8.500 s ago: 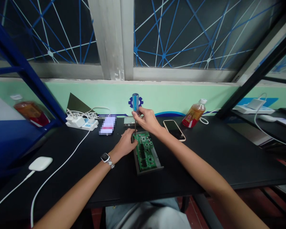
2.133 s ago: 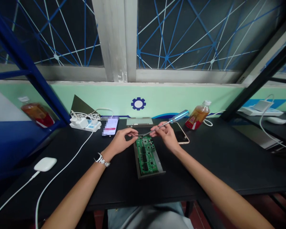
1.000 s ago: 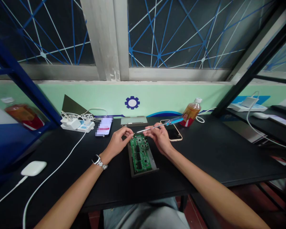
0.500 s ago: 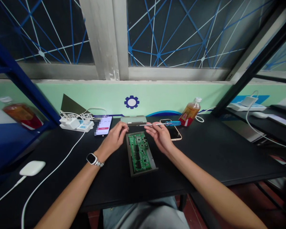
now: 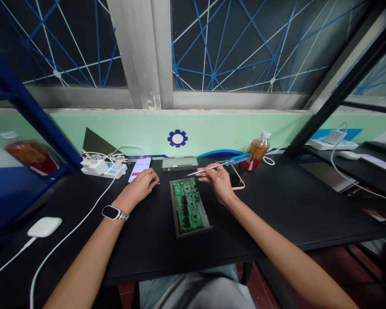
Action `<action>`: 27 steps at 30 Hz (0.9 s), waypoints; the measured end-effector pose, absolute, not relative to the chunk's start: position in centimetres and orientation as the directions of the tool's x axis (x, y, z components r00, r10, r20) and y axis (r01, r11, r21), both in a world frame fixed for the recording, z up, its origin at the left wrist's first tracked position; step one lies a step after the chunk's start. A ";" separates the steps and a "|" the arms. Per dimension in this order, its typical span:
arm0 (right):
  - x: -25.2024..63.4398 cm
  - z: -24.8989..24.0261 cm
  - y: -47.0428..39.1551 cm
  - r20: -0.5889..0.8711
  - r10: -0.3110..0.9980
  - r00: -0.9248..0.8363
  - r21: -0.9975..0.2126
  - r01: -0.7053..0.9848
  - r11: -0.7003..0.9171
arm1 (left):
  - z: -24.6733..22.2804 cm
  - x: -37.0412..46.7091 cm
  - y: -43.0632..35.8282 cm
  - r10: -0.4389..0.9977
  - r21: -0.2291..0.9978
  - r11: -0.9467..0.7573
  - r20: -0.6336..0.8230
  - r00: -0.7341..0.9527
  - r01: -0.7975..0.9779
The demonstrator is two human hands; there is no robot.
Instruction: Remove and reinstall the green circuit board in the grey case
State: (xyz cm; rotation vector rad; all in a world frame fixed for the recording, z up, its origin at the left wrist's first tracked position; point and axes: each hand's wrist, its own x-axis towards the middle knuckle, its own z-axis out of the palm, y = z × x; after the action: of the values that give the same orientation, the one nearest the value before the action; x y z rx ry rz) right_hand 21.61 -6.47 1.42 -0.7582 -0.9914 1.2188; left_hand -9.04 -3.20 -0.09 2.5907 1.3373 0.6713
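1. Left hand [image 5: 142, 185] has swung left, away from the far end of the circuit board [image 5: 190, 204], and now lies low over the black table [image 5: 141, 253], partly in front of the lit phone [image 5: 140, 164].
2. Its fingers are curled; a pale speck [image 5: 158, 183] shows just beside the fingertips. Cannot tell whether it is pinched, lying loose, or what it is.
3. Right hand [image 5: 219, 182] has shifted little. Thumb and fingers pinch the screwdriver [image 5: 238, 159] by its shaft; handle, level half a second ago, now tilts up to the right.
4. Screwdriver tip hangs near the board's far end, apparently not touching.
5. Board unmoved, seated in its metal tray [image 5: 207, 216], mid-table between the arms. Neither hand touches it.
6. Judgement: tool work looks paused, left hand busy off the board.
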 end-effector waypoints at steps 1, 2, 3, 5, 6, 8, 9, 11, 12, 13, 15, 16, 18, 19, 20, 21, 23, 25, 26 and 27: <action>21.6 1.3 -6.5 0.206 0.978 0.041 -0.896 -0.393 0.205 | -0.1 -9.1 -3.2 0.810 0.323 -0.581 0.315 0.494 0.747; 21.5 1.3 -6.5 0.208 0.978 0.034 -0.899 -0.388 0.204 | -0.1 -9.2 -3.2 0.818 0.319 -0.570 0.309 0.485 0.757; 21.5 1.2 -6.5 0.209 0.977 0.030 -0.901 -0.384 0.204 | -0.1 -9.3 -3.2 0.826 0.316 -0.557 0.303 0.475 0.768; 21.4 1.1 -6.5 0.212 0.977 0.020 -0.904 -0.375 0.204 | -0.1 -9.5 -3.1 0.839 0.309 -0.536 0.296 0.456 0.785; 21.4 1.0 -6.5 0.212 0.977 0.014 -0.906 -0.373 0.202 | -0.1 -9.5 -3.1 0.843 0.304 -0.529 0.294 0.450 0.792; 21.3 1.0 -6.6 0.214 0.977 0.003 -0.907 -0.371 0.200 | -0.1 -9.5 -3.1 0.845 0.292 -0.524 0.293 0.447 0.800; 21.3 1.0 -6.6 0.216 0.976 -0.001 -0.907 -0.371 0.200 | -0.1 -9.5 -3.1 0.846 0.286 -0.522 0.292 0.446 0.804; 21.3 1.1 -6.7 0.222 0.975 -0.005 -0.906 -0.370 0.204 | -0.1 -9.2 -3.3 0.853 0.280 -0.508 0.292 0.432 0.815; 21.3 1.1 -6.7 0.225 0.974 -0.005 -0.906 -0.369 0.207 | -0.1 -9.0 -3.5 0.859 0.280 -0.497 0.292 0.420 0.821; 21.3 1.1 -6.7 0.226 0.974 -0.004 -0.906 -0.369 0.209 | -0.2 -8.7 -3.7 0.865 0.281 -0.486 0.295 0.407 0.828; 21.4 1.1 -6.7 0.227 0.974 -0.003 -0.906 -0.369 0.210 | -0.4 -7.9 -4.3 0.872 0.279 -0.463 0.315 0.375 0.842; 21.4 1.0 -6.6 0.225 0.974 -0.003 -0.906 -0.368 0.208 | -0.5 -7.4 -4.6 0.873 0.274 -0.451 0.332 0.356 0.850; 21.4 1.0 -6.6 0.223 0.975 -0.006 -0.908 -0.366 0.205 | -1.0 -6.5 -5.1 0.875 0.266 -0.424 0.366 0.316 0.866; 21.4 1.0 -6.6 0.222 0.975 -0.008 -0.908 -0.365 0.204 | -1.3 -6.2 -5.2 0.876 0.262 -0.415 0.375 0.304 0.872; 21.4 0.9 -6.6 0.221 0.975 -0.010 -0.909 -0.364 0.202 | -1.6 -6.1 -5.2 0.873 0.258 -0.415 0.381 0.303 0.873; 21.4 0.9 -6.6 0.221 0.975 -0.013 -0.910 -0.362 0.201 | -1.9 -6.0 -5.1 0.869 0.256 -0.421 0.387 0.307 0.870; 21.4 0.8 -6.6 0.221 0.975 -0.022 -0.913 -0.357 0.199 | -2.7 -6.4 -4.5 0.856 0.261 -0.446 0.403 0.323 0.856; 21.4 0.8 -6.6 0.224 0.974 -0.029 -0.913 -0.356 0.199 | -3.4 -7.0 -3.9 0.847 0.279 -0.458 0.425 0.319 0.844; 21.4 0.8 -6.6 0.225 0.974 -0.030 -0.913 -0.356 0.200 | -3.6 -7.3 -3.6 0.845 0.286 -0.463 0.429 0.320 0.839; 21.3 0.8 -6.6 0.225 0.974 -0.030 -0.913 -0.356 0.200 | -3.8 -7.5 -3.3 0.844 0.293 -0.470 0.425 0.326 0.833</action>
State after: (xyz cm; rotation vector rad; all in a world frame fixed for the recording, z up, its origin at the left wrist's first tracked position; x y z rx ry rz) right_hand 21.34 -6.58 0.79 -0.7552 -1.0865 1.2468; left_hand -7.54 -3.32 -3.80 2.5411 1.6065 0.8360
